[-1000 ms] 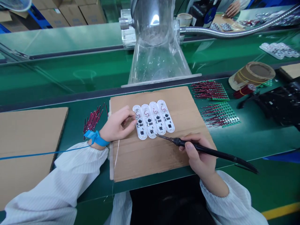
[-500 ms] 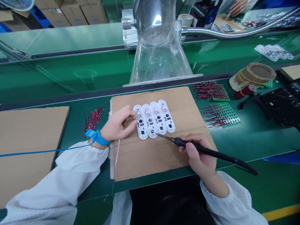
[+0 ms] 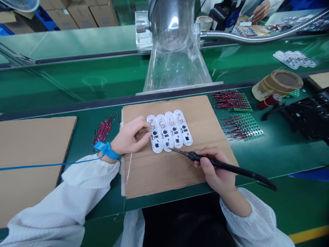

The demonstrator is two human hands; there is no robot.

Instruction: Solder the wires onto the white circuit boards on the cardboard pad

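A panel of several joined white circuit boards point(image 3: 177, 132) lies on a brown cardboard sheet point(image 3: 159, 175). My right hand point(image 3: 217, 169) grips a soldering iron point(image 3: 227, 167) like a pen, its tip at the lower end of the second board from the left. At the panel's left edge my left hand point(image 3: 135, 135) is closed in a pinch, a blue strap point(image 3: 109, 151) around its wrist. Thin solder wire point(image 3: 128, 168) runs out below this hand across the cardboard; its end at the fingertips is hard to see.
Red wires point(image 3: 104, 128) lie left of the cardboard. Green boards with red wires point(image 3: 244, 127) and a round tub point(image 3: 277, 84) sit at right. A clear fume hood point(image 3: 177, 68) stands behind. Another white panel point(image 3: 294, 60) lies on the green belt. Across it, a co-worker's hand point(image 3: 261, 12) works.
My right hand and the soldering iron have shifted slightly left. My left hand stays about where it was. The white panel on the belt has moved left, and the co-worker's hand has moved a little.
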